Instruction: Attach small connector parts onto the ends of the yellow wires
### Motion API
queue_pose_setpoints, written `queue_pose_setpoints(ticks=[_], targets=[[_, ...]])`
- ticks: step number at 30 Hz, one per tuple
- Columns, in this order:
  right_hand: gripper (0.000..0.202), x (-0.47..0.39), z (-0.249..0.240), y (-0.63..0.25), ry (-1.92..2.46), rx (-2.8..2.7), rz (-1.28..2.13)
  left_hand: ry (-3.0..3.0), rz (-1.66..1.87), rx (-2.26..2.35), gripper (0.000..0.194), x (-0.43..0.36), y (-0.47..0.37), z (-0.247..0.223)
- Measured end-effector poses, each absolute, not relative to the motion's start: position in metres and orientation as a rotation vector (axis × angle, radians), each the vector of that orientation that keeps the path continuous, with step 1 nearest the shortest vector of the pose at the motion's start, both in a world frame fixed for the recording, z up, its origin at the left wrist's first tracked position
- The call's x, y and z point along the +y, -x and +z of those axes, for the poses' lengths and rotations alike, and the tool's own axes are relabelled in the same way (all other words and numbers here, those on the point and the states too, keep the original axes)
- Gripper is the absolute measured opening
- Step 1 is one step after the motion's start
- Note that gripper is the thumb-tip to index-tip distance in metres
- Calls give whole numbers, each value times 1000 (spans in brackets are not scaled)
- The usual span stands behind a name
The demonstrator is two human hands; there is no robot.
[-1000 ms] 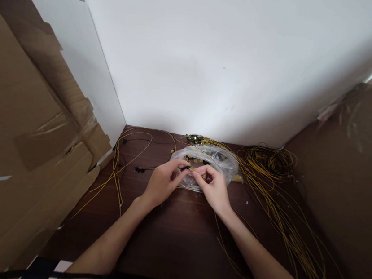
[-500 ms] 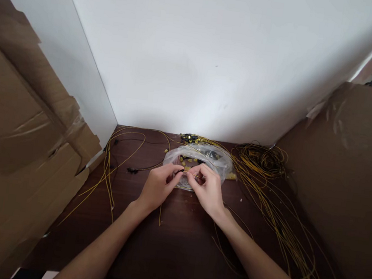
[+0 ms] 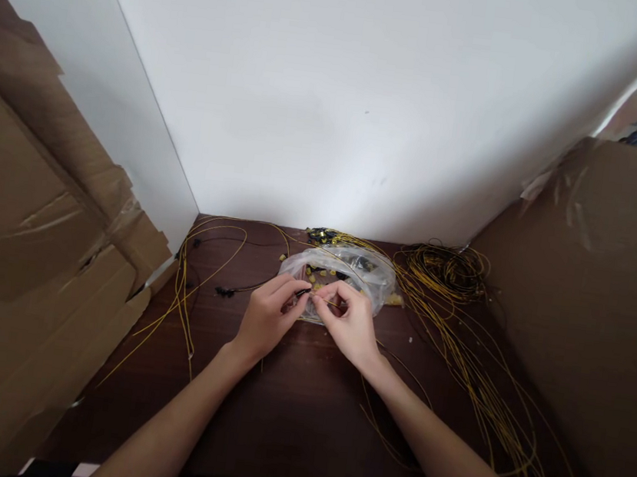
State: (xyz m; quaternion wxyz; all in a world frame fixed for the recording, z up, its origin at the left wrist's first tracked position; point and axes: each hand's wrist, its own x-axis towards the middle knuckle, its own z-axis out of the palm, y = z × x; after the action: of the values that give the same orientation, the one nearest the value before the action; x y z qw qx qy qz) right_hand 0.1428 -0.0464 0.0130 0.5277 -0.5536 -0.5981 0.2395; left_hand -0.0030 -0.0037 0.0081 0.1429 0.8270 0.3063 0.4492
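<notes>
In front of a clear plastic bag [image 3: 379, 271], my two hands meet fingertip to fingertip. My left hand [image 3: 270, 311] pinches a small black connector [image 3: 302, 292] between thumb and forefinger. Close beside it, my right hand [image 3: 350, 324] is closed on a thin yellow wire [image 3: 334, 304], its end pointing at the connector. Whether wire and connector touch is too small to tell. Several small yellow pieces [image 3: 314, 277] and dark parts lie in the open bag, partly hidden behind my fingers.
A coil of yellow and black wires [image 3: 445, 273] lies at the back right, with long yellow strands [image 3: 467, 373] trailing forward. Looser yellow wires [image 3: 180, 299] lie to the left. Cardboard [image 3: 29, 273] stands at the left, more cardboard [image 3: 583, 302] at the right. Behind rises a white wall [image 3: 312, 98].
The black connector in my left hand shows more and sits slightly tilted. My right fingertips have shifted a little left with the wire. The whole view has moved slightly.
</notes>
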Motion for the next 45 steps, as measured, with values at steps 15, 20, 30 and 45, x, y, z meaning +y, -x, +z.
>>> queue_pose_setpoints(ticks=[15, 20, 30, 45], targets=[[11, -43, 4, -142, 1301, -1297, 787, -2422, 1339, 758, 16, -4, 1, 1], [14, -41, 5, -143, 1301, -1268, 801, -2452, 1321, 769, 20, -4, 1, 2], [16, -40, 7, -145, 1269, -1257, 849, -2479, 1430, 790, 20, -3, 3, 5], [22, -39, 9, -145, 1225, -1121, 1058, -2398, 1394, 770, 12, -5, 1, 4]])
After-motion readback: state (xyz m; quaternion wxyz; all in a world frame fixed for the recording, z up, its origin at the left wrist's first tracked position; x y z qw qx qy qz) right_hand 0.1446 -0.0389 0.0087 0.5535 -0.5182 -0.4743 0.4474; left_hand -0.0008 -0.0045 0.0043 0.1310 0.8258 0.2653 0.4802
